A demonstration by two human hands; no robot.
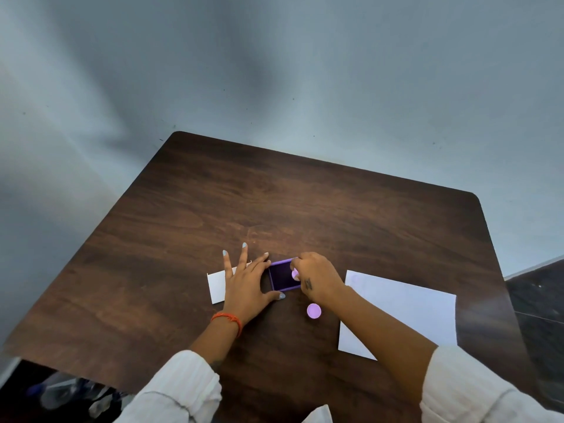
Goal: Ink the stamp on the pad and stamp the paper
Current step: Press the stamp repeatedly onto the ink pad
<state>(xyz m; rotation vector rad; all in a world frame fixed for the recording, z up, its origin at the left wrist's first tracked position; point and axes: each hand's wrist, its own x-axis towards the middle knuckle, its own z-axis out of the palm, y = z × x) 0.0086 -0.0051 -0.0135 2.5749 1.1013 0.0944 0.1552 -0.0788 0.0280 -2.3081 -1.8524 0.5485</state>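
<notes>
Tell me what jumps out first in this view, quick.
The purple ink pad at the table's centre, open and dark inside, with the right hand pressing a small lilac stamp onto it while the left hand steadies its left side. A lilac cap lies just below, and white paper waits to the right.

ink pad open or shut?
Open: the ink pad shows its dark inked face inside the purple rim, no lid on it.

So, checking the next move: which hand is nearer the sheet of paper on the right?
Right. The right hand holds the stamp over the ink pad, just left of the paper. The left hand steadies the pad's far side, further away.
</notes>
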